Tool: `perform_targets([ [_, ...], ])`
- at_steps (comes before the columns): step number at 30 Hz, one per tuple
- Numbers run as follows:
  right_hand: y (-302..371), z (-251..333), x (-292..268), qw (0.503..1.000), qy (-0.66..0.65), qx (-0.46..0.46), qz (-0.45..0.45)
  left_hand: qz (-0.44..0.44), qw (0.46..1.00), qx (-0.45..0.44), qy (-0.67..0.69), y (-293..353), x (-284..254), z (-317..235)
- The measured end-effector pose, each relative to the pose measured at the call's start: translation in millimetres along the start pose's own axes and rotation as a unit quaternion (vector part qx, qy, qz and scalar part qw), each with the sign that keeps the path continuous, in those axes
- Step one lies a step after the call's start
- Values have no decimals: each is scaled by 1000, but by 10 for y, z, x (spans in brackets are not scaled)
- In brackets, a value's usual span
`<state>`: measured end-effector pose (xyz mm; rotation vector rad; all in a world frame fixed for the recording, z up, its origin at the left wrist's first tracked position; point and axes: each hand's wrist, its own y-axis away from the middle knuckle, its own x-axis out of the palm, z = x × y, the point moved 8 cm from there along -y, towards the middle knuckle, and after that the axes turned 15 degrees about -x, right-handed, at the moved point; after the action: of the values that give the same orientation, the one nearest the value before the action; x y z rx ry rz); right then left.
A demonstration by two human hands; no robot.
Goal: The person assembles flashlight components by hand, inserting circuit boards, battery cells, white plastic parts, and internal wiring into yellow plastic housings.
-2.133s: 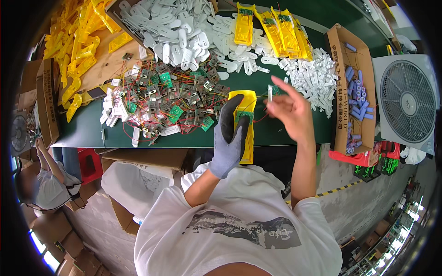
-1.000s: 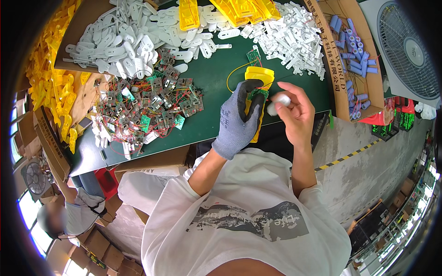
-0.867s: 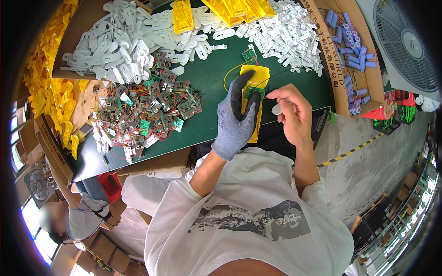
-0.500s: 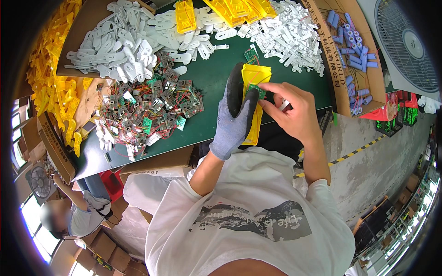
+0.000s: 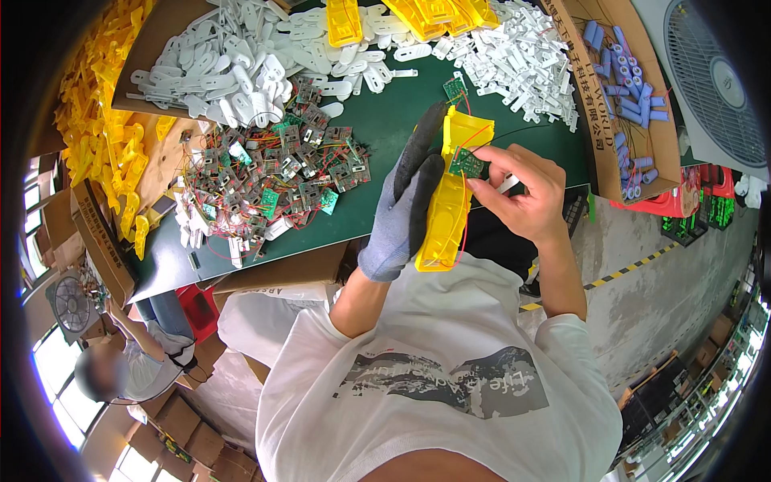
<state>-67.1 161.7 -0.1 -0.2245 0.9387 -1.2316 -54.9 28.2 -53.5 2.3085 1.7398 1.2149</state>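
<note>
My left hand (image 5: 404, 205), in a grey glove with black fingers, grips a long yellow plastic housing (image 5: 446, 225) above the table's near edge. My bare right hand (image 5: 526, 193) pinches a small green circuit board (image 5: 467, 163) over the housing's open side. Thin red and black wires run from this board. A second green board (image 5: 455, 88) dangles on wires just past the housing's far end. Something small and white (image 5: 508, 184) shows at my right fingers, partly hidden; its kind I cannot make out.
The green table (image 5: 385, 120) bears piles of wired circuit boards (image 5: 277, 173), white plastic strips (image 5: 514, 60), white oval plates (image 5: 233, 64) and yellow housings (image 5: 344, 22). A cardboard box (image 5: 594, 104) of purple cylindrical cells and a fan (image 5: 723, 80) stand right. Another person (image 5: 152, 361) sits at left.
The yellow housing has tilted and turned, showing more of its inside. The green board has come out from behind my left thumb, held by my right fingers. The whole view has shifted slightly.
</note>
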Motion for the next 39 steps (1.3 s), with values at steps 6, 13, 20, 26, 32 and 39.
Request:
perform_targets([
  [6, 4, 15, -25, 1000, -8, -25, 3, -41, 998, -13, -38, 68, 29, -1],
  [13, 37, -35, -18, 998, -52, -5, -20, -27, 998, 3, -62, 52, 40, -30],
  [20, 15, -53, -5, 998, -57, 0, 25, -27, 999, -3, -39, 28, 3, 32],
  [26, 32, -130, 35, 997, -69, 27, 37, -55, 997, -19, -48, 17, -68, 84],
  [32, 27, -118, 41, 997, -69, 29, 33, -72, 993, -2, -91, 22, -76, 79],
  [39, 10, -53, 95, 996, -67, 49, 45, -93, 978, 36, -185, 38, -119, 27],
])
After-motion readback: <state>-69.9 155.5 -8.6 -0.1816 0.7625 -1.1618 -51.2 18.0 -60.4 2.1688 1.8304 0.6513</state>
